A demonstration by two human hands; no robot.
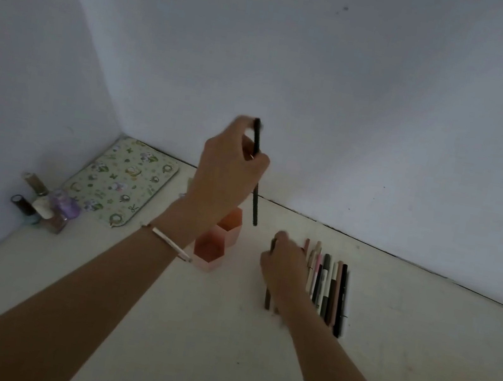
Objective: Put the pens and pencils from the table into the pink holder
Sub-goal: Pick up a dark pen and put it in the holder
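Left hand [226, 176] pinches a slim black pen [254, 207] above the pink hexagonal plastic holder [211, 263]; right hand [283, 269] grasps a dark pen [267, 299].

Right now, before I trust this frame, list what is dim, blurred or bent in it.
Head view, light: dim throughout, walls cast grey-blue. Head view, blur: motion smears the left hand near the dark pen and the right hand, so its grip is unclear; the bottles look soft, the row of pens sharper. Head view, distortion: wide-angle stretch toward the corners.
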